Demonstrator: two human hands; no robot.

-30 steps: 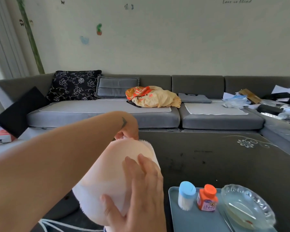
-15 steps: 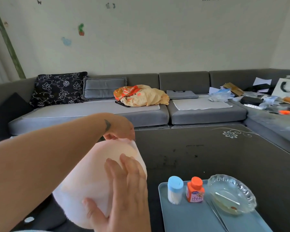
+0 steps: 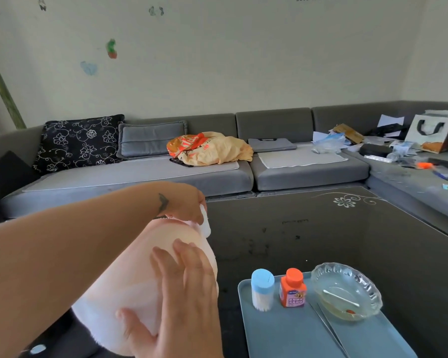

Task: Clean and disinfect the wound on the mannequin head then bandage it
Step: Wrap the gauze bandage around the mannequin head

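Status: bandaging in hand, not finished.

1. Task object. I find the mannequin head [image 3: 135,280] tilted, low and left of centre in the view, above the near left part of the bench [image 3: 321,241]. White gauze covers most of its visible surface. The wound cannot be seen, so I cannot confirm its condition.

2. Hands. My left hand [image 3: 189,202] reaches over the crown, its fingers closed on a small bandage roll [image 3: 205,224] at the far side of the head. My right hand [image 3: 181,293] lies flat with straight fingers, pressing the wrap against the near side; it grips nothing.

3. Supplies. On the tray [image 3: 282,337] to the right stand a blue-lidded swab tub [image 3: 262,289] and an orange-capped bottle [image 3: 292,288], both closed. Beside them, a glass dish [image 3: 375,293] holds a little yellowish liquid and one cotton swab [image 3: 342,298].

4. Assessment. The swab lying in the dish and the capped bottle suggest that cleaning and disinfecting are complete. I judge the wrap well advanced, as little roll remains.

5. Outstanding: finish the last turns and secure the loose end. No fastening is visible.
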